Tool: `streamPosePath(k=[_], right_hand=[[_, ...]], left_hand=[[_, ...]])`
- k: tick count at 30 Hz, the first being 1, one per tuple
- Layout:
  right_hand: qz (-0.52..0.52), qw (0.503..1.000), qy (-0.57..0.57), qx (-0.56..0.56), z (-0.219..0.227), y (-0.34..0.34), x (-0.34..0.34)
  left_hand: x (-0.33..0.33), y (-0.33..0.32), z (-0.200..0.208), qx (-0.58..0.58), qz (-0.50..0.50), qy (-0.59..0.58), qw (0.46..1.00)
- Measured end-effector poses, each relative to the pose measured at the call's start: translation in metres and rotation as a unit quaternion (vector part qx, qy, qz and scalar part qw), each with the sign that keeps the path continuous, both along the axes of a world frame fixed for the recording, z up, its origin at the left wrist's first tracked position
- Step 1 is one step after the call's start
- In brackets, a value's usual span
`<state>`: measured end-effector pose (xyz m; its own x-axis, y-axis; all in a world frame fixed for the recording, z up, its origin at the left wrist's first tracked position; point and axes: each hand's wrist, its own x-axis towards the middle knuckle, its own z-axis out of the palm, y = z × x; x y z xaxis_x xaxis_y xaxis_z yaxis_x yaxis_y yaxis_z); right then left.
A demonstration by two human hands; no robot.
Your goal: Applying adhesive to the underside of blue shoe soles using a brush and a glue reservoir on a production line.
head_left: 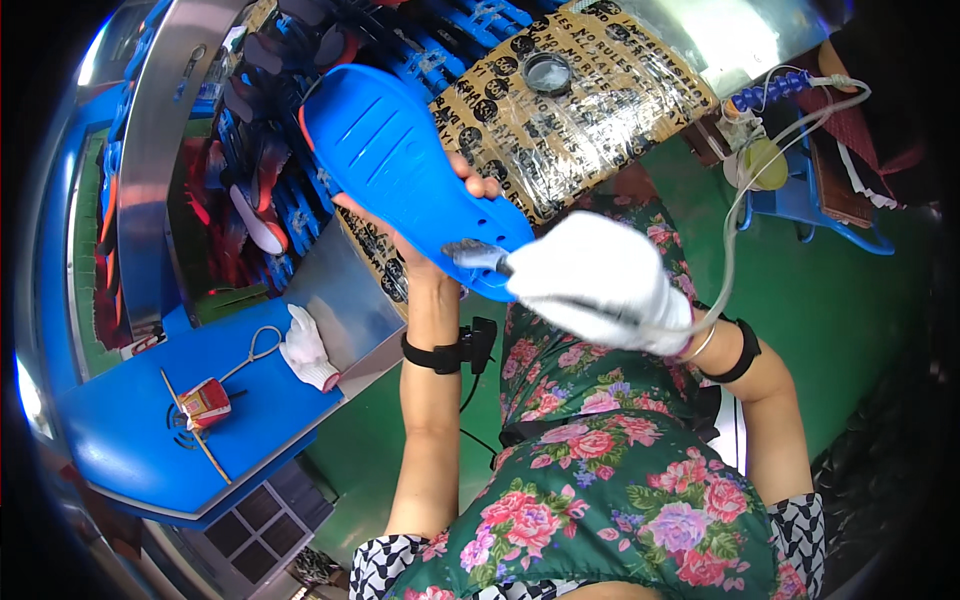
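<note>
My bare left hand [410, 225] grips a blue shoe sole [390, 140] from below and at its edges. The sole has long grooves at its wide end, small holes toward its narrow end and a red rim at upper left. My right hand [595, 280], in a white glove, is closed round a small brush [475, 254]. Dark, whitish-tipped bristles rest on or just over the narrow end of the sole; the glove hides most of the handle. A thin clear tube runs up from near my right wrist.
Beyond the sole lies a board wrapped in printed tape [560, 130], bearing a small round dish [547, 74]. Several dark and red soles sit on a blue rack at upper left. On the blue surface [120, 430] are a white glove [306, 350] and a red box [205, 403]. A blue stool [800, 205] stands right.
</note>
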<state>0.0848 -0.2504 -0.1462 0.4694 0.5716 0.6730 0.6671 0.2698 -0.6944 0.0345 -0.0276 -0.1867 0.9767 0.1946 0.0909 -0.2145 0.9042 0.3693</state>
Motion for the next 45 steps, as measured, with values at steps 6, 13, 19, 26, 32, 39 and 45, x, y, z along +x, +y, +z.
streamPosePath(k=[6,13,19,26,32,39,45], right_hand=[[0.155,0.962,0.225,-0.025,0.0,-0.005,-0.004],[0.076,0.997,-0.014,-0.024,-0.012,-0.004,-0.013],[0.192,0.965,0.176,-0.012,-0.009,-0.002,-0.002],[0.226,0.973,0.038,-0.033,-0.018,0.001,-0.007],[0.194,0.979,0.04,-0.048,-0.009,0.013,0.007],[0.105,0.807,0.579,-0.042,-0.008,0.006,0.004],[0.042,0.803,0.593,0.041,-0.023,0.02,0.011]], left_hand=[[-0.001,0.006,-0.003,-0.013,-0.065,-0.002,0.998],[0.0,0.017,-0.001,0.054,-0.142,0.053,0.987],[-0.012,0.018,0.001,0.057,-0.215,0.077,0.972],[-0.008,0.025,-0.002,0.188,-0.25,0.209,0.926],[-0.007,0.043,-0.004,0.148,-0.313,0.252,0.903],[-0.012,0.05,-0.076,-0.061,-0.06,0.204,0.975],[-0.023,0.046,-0.066,-0.285,0.123,0.063,0.949]])
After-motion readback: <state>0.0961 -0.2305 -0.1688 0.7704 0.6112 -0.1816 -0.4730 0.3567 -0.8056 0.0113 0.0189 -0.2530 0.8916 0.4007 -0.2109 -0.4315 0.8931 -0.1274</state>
